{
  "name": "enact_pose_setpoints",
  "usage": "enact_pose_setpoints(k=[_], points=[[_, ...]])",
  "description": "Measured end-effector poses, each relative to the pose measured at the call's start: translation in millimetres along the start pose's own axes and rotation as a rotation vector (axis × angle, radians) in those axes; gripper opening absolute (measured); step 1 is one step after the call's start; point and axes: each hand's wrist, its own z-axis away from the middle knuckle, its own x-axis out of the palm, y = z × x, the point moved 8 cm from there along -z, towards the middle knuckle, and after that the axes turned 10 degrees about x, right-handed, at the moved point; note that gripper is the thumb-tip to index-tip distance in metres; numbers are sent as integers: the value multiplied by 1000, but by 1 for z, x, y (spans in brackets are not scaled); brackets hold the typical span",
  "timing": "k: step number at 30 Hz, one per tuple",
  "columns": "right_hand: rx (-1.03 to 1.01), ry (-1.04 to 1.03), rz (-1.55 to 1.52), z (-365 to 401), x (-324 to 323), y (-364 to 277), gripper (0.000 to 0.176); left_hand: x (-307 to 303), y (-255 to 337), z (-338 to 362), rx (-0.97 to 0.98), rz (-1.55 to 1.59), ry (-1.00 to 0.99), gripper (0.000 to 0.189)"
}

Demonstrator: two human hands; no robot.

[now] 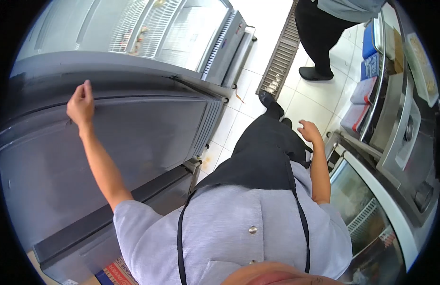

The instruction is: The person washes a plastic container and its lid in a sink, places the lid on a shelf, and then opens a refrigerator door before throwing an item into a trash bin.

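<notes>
My left hand (81, 105) is raised at the dark grey cooler front (134, 124), overlapping the long seam along its upper edge. Its fingers are curled in, with one fingertip pointing up; I cannot tell whether they grip anything. My right hand (309, 130) hangs low beside my black apron (260, 154), above the white tiled floor (303, 107). It is open, its fingers loosely bent and apart, with nothing in them.
Behind the dark front stands a glass display fridge (177, 38) with wire racks. A floor drain grate (280, 52) runs ahead, with a person (319, 38) in dark trousers beside it. On my right are lidded containers (364, 90), a steel counter (395, 123) and a glass-fronted cooler (355, 190).
</notes>
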Motion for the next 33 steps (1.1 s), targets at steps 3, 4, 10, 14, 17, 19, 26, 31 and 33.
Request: enact_pose_setpoints(k=[3, 4, 10, 14, 17, 19, 26, 31, 33], points=[[25, -14, 26, -7, 1, 6, 38, 21, 22, 26, -3, 408, 80, 21], [18, -19, 41, -9, 2, 6, 38, 30, 32, 39, -9, 425, 85, 22], [-13, -102, 84, -37, -8, -13, 39, 170, 122, 224, -209, 690, -406, 20], [-77, -114, 95, -68, -25, -30, 38, 230, 252, 490, -195, 910, -1685, 34], [-90, -157, 152, -94, -47, -46, 37, 207, 303, 579, -467, 1040, -1636, 33], [-110, -197, 201, -113, -62, -58, 37, 206, 320, 588, -622, 1087, -1582, 32], [-264, -221, 392, -199, -130, -148, 38, 274, 331, 473, -722, 1236, -1108, 33], [-396, -106, 351, -250, -189, -222, 32, 317, 290, 293, -1087, 1365, -809, 38], [-471, -88, 346, -263, -195, -232, 30, 314, 276, 245, -1141, 1353, -715, 36]])
